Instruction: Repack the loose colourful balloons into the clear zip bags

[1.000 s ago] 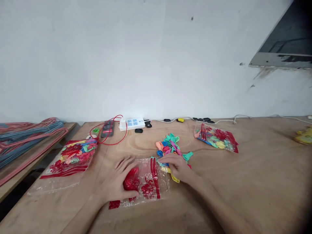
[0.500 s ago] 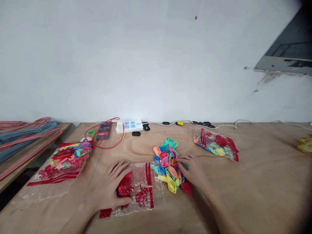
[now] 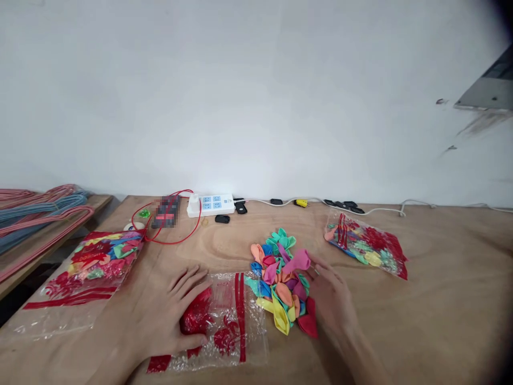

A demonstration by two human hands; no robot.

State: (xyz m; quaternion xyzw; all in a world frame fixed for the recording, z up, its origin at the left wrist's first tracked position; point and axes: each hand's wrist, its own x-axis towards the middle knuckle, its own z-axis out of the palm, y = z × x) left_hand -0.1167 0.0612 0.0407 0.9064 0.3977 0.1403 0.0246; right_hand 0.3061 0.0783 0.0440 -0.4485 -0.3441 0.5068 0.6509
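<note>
My left hand (image 3: 170, 315) lies with its fingers spread over a clear plastic bag (image 3: 224, 315) with red printing; the bag looks flat. Beside the bag's right edge is a heap of uninflated balloons (image 3: 284, 294) in yellow, green, blue, orange, purple and red. A pink balloon (image 3: 298, 260) is at the fingertips of my right hand (image 3: 331, 291), raised at the heap's upper right. The fingers are closed on it, though the grip is partly hidden behind the hand.
Filled balloon bags lie at left (image 3: 106, 256) and at right (image 3: 366, 243). Along the wall are a white power strip (image 3: 210, 204), a red cable (image 3: 176, 243), a yellow plug (image 3: 300, 203) and small black pieces (image 3: 276, 202). Pink and blue bundles (image 3: 44, 214) rest on the left table.
My right hand has turned and lifted a pink balloon off the heap's right side. My left hand stays on the bag. The view has shifted slightly.
</note>
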